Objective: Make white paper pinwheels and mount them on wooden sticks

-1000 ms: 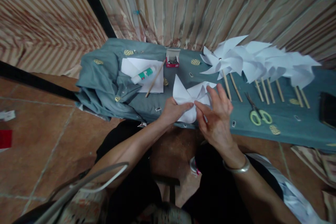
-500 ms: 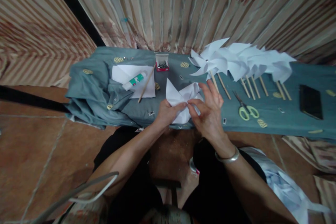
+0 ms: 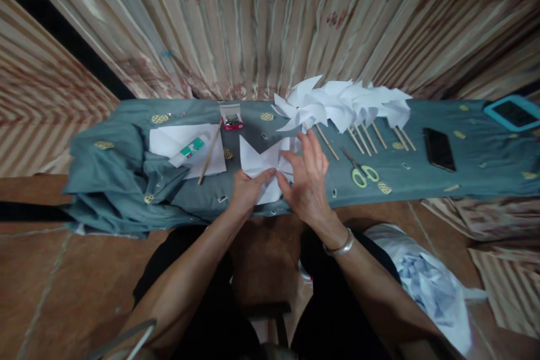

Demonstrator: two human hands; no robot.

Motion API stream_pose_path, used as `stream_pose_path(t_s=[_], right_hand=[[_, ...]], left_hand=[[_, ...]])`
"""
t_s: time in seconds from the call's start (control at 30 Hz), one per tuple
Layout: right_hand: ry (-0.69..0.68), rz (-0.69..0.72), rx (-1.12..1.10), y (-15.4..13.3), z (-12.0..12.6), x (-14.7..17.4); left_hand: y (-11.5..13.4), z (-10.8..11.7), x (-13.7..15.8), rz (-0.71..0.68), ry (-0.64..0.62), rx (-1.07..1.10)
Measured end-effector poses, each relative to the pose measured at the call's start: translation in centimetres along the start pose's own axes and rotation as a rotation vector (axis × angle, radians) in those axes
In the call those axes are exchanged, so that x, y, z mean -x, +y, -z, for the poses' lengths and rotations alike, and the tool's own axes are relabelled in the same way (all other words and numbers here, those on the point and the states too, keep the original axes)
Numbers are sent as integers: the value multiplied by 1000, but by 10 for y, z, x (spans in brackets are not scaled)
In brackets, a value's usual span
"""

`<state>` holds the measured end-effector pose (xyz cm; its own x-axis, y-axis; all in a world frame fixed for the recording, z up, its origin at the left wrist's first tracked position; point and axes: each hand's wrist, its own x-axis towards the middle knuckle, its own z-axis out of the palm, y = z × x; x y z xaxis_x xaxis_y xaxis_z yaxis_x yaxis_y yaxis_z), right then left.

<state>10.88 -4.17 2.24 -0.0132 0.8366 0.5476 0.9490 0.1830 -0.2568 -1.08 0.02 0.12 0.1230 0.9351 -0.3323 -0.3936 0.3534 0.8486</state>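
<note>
A white paper pinwheel head (image 3: 252,158), partly folded, lies near the front edge of the cloth. My left hand (image 3: 246,190) pinches it, the thumb pressed down near its middle. Over the paper's right side is my right hand (image 3: 311,183), thumb and forefinger apart; whether its fingertips touch the paper is hard to tell. Just beyond sits a small red and white box (image 3: 232,119) of metal pins. Left of the paper, a wooden stick (image 3: 208,154) and a green and white glue tube (image 3: 189,152) rest on white paper sheets (image 3: 165,136).
Several finished pinwheels (image 3: 337,102) on sticks lie in an overlapping row at the back right. Green-handled scissors (image 3: 360,172), a black phone (image 3: 439,149) and a blue-framed device (image 3: 512,112) are farther right. A pale plastic bag (image 3: 434,281) stands on the floor.
My right thumb and forefinger have parted from their pinch at the paper's middle. My left hand keeps its hold. The view has swung right, bringing the blue-framed device into sight.
</note>
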Motion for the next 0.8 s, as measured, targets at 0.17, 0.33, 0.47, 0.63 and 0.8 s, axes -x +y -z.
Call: stream_pose_path(t_s=[0.17,0.33,0.47,0.63,0.8], right_hand=[[6,-90,-27,0,4,-2],[9,-179,-81,11,2,1],[-17,-208,-128,21,2,7],[-44,-220,-43,20,11,9],[-94,-103,12,13,19,9]], left_hand=[[-1,-1,-1,-60,18,-63],[1,0,2,-119,-4,-163],[0,2,6,-111,-55,-244],[-2,8,9,-132,-103,-326],[-1,14,11,-222,-136,-503]])
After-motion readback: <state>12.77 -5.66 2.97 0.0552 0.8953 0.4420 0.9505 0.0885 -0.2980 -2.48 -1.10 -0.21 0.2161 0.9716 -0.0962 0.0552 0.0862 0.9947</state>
